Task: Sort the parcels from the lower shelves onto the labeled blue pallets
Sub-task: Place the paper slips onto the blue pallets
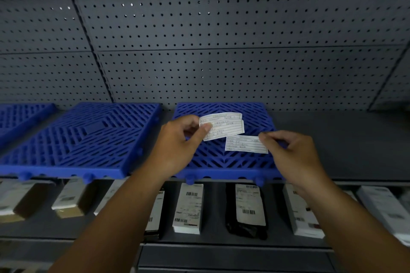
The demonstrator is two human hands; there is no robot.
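My left hand (177,144) pinches two overlapping white label slips (224,126) above the right blue pallet (224,162). At the right end of a third white label slip (246,144), my right hand (292,153) holds it between thumb and fingertip low over the same pallet. A middle blue pallet (88,137) and part of a left blue pallet (20,117) lie on the same shelf. On the lower shelf below stand several parcels: a white box (189,208), a black bag with a white label (249,210), a white box (301,213) and brown boxes (71,199).
A grey pegboard wall (221,51) backs the upper shelf. Bare grey shelf surface (343,144) extends right of the right pallet. More white parcels (386,208) sit at the lower right, and another grey shelf edge (221,250) runs beneath.
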